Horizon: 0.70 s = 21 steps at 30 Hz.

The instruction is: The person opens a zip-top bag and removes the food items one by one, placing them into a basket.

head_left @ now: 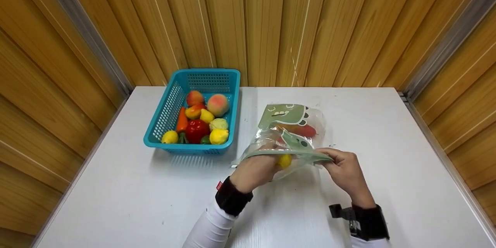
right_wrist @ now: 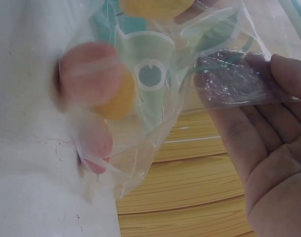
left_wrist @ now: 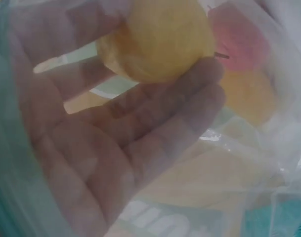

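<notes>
The left hand (head_left: 254,172) is inside the clear bag (head_left: 285,113) and holds a yellow fruit (head_left: 285,161) with curved fingers; the right hand (head_left: 343,168) pinches the bag's rim. The bag lies on the white bench (head_left: 116,193), nearer to its far edge, right of the blue basket (head_left: 190,147). Wood-patterned walls (head_left: 263,27) stand behind and at both sides, with grey strips (head_left: 89,31) in the corners. The bag shows a green cartoon face; the red tag (head_left: 219,185) on the left wristband (head_left: 233,198) is too small to read.

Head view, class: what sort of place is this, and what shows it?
Probably a small work booth: wood-patterned walls on three sides, a white table and black wrist straps.
</notes>
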Available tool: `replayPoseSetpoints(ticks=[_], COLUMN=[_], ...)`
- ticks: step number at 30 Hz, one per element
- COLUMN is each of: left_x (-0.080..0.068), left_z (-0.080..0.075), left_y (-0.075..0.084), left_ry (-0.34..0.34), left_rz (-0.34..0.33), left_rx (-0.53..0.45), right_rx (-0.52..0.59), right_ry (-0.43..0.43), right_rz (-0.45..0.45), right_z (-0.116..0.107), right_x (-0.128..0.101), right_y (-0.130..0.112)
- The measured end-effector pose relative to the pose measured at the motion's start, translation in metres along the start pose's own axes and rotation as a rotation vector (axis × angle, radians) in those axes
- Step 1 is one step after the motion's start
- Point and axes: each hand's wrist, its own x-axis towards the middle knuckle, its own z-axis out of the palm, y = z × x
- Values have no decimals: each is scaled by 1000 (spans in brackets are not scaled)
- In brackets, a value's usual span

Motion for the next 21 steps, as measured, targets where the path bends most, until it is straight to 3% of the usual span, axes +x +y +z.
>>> replayPoseSetpoints(ticks=[5,11,14,21], left_x=[-4,-6,-7,-12], left_z=[-6,-10,-14,-24], left_y=[5,11,14,22], left_ry=[-27,21,12,-71], left_rz=[3,40,30,-37], left_rx=[39,110,142,79], right_rx=[-11,2,5,10], right_ry=[8,1,-4,-9], right_rz=[-14,12,22,18], right_z=[0,0,0,-1], right_x=[0,-1,-1,-2], right_y=[0,0,0,0])
